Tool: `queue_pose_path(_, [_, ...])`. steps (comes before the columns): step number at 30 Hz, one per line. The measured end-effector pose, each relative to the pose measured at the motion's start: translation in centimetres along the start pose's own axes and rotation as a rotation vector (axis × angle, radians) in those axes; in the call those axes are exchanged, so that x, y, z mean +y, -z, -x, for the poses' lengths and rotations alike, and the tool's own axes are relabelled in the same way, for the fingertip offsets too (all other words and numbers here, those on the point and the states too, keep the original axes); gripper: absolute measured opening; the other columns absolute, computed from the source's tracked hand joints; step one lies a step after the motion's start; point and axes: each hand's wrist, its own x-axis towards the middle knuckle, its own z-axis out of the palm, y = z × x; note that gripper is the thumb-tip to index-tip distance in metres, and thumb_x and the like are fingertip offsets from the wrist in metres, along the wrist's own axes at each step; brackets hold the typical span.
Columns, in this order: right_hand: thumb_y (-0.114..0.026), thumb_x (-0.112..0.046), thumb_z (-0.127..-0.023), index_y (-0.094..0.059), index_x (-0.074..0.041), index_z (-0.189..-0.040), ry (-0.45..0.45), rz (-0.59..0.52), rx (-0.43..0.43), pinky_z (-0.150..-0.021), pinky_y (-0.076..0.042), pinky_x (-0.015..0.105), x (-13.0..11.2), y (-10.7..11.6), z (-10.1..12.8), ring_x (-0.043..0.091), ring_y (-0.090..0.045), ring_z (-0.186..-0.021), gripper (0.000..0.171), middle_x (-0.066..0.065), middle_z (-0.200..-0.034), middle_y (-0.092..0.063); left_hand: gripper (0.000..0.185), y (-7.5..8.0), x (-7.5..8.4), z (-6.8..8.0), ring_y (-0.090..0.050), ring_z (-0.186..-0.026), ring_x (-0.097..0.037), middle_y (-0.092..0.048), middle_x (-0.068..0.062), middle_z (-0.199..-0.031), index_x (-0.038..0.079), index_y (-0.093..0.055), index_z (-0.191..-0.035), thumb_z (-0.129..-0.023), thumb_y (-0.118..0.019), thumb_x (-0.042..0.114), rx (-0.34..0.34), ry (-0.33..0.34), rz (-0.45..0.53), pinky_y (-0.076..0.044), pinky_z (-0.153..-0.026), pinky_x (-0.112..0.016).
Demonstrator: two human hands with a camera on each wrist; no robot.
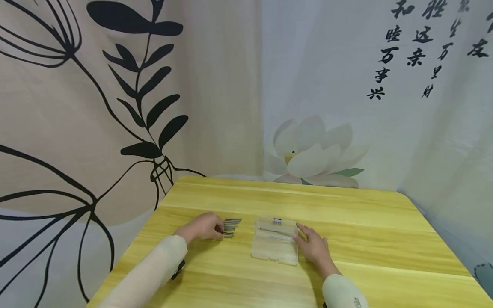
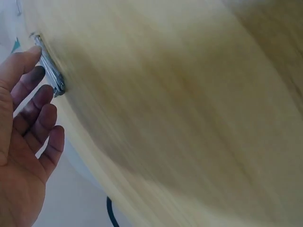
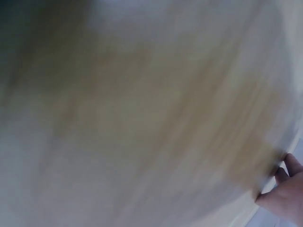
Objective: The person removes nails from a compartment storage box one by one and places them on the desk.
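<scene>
Beside a row of several thin, dark metal rods is my left hand, at the row's left end. In the left wrist view the rods lie bunched just past the thumb and index fingertips, which stand apart with nothing visible between them. A clear plastic box lies opened flat, with a small label on its far half. My right hand rests at the box's right edge, thumb and fingers spread against it. The right wrist view is blurred, with the right hand at its lower right edge.
The yellow wood-grain table carries the rods and the box. Behind it hangs a printed curtain with plant drawings, a pale lotus and black writing. A dark band shows at the left wrist.
</scene>
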Motion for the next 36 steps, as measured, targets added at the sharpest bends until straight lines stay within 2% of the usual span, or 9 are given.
queue_pose_path(4, [-0.053,-0.029,-0.103,-0.044,-0.009,-0.15,-0.002,0.001,-0.002,-0.109,0.003,0.071,-0.1,0.0,0.1,0.049,-0.022,-0.142,0.051,0.025,-0.151,-0.037,0.005,0.0,0.2,-0.6,-0.056,-0.071,-0.004,-0.062,0.014,-0.081,0.02,-0.075,-0.088,-0.09,-0.076,0.025,0.011,0.028,-0.002,-0.05,-0.066,-0.028])
queue_pose_path(7, [-0.054,-0.029,-0.103,-0.044,-0.008,-0.15,-0.004,0.004,0.001,-0.109,0.003,0.071,-0.1,0.0,0.1,0.048,-0.022,-0.142,0.051,0.026,-0.151,-0.037,0.007,0.4,1.2,-1.7,-0.057,-0.077,-0.004,-0.062,0.013,-0.087,0.019,-0.077,-0.094,-0.092,-0.073,0.024,0.028,0.004,-0.016,-0.052,-0.07,-0.029])
queue_pose_path(11, [-0.054,-0.028,-0.103,-0.044,-0.008,-0.15,-0.003,0.007,0.002,-0.109,0.002,0.071,-0.1,0.1,0.1,0.049,-0.022,-0.142,0.051,0.026,-0.151,-0.037,0.011,0.8,3.5,-4.0,-0.06,-0.085,-0.011,-0.063,0.008,-0.094,0.016,-0.078,-0.099,-0.094,-0.071,0.022,0.044,-0.062,-0.022,-0.053,-0.077,-0.031])
queue_pose_path(15, [-0.054,-0.028,-0.103,-0.045,-0.008,-0.149,-0.005,0.006,0.003,-0.109,0.003,0.071,-0.1,0.0,0.1,0.049,-0.02,-0.143,0.051,0.026,-0.151,-0.037,0.013,0.4,6.0,-6.8,-0.06,-0.1,-0.019,-0.062,0.001,-0.107,0.016,-0.078,-0.101,-0.093,-0.072,0.023,0.062,-0.125,-0.053,-0.051,-0.087,-0.035])
queue_pose_path(20, [-0.055,-0.028,-0.103,-0.045,-0.009,-0.149,-0.006,0.002,0.005,-0.109,0.002,0.072,0.1,-0.2,0.0,0.049,-0.021,-0.143,0.051,0.026,-0.151,-0.037,0.015,-0.9,9.2,-9.7,-0.054,-0.119,-0.021,-0.059,-0.004,-0.126,0.02,-0.079,-0.102,-0.092,-0.073,0.029,0.055,-0.147,-0.091,-0.045,-0.101,-0.037])
queue_pose_path(24, [-0.055,-0.029,-0.103,-0.047,-0.009,-0.148,0.001,0.008,0.013,-0.108,0.001,0.074,0.2,-0.3,0.0,0.05,-0.025,-0.141,0.05,0.027,-0.15,-0.039,0.014,-2.2,11.1,-11.3,-0.049,-0.127,-0.021,-0.055,-0.004,-0.137,0.025,-0.08,-0.101,-0.09,-0.074,0.032,0.032,-0.157,-0.129,-0.042,-0.105,-0.035])
queue_pose_path(28, [-0.055,-0.029,-0.103,-0.048,-0.008,-0.148,0.015,0.014,0.019,-0.107,-0.002,0.075,0.1,-0.3,0.0,0.049,-0.028,-0.14,0.05,0.027,-0.149,-0.041,0.013,-3.1,12.1,-12.4,-0.048,-0.129,-0.019,-0.054,-0.005,-0.14,0.027,-0.081,-0.099,-0.089,-0.074,0.033,0.023,-0.222,-0.217,-0.04,-0.107,-0.035])
queue_pose_path(31, [-0.056,-0.028,-0.103,-0.047,-0.008,-0.148,0.017,0.014,0.018,-0.107,-0.001,0.075,0.0,-0.2,0.0,0.049,-0.026,-0.141,0.05,0.026,-0.149,-0.041,0.013,-3.5,12.6,-13.1,-0.047,-0.13,-0.017,-0.054,-0.002,-0.142,0.031,-0.081,-0.098,-0.088,-0.074,0.035,0.017,-0.252,-0.328,-0.04,-0.107,-0.035])
queue_pose_path(36, [-0.055,-0.031,-0.103,-0.045,-0.008,-0.149,0.006,0.004,0.005,-0.107,0.001,0.074,0.0,0.1,0.0,0.05,-0.022,-0.142,0.052,0.026,-0.15,-0.039,0.012,-4.0,13.4,-14.0,-0.05,-0.127,-0.012,-0.057,0.006,-0.138,0.036,-0.08,-0.098,-0.088,-0.074,0.034,-0.023,-0.245,-0.467,-0.042,-0.104,-0.033])
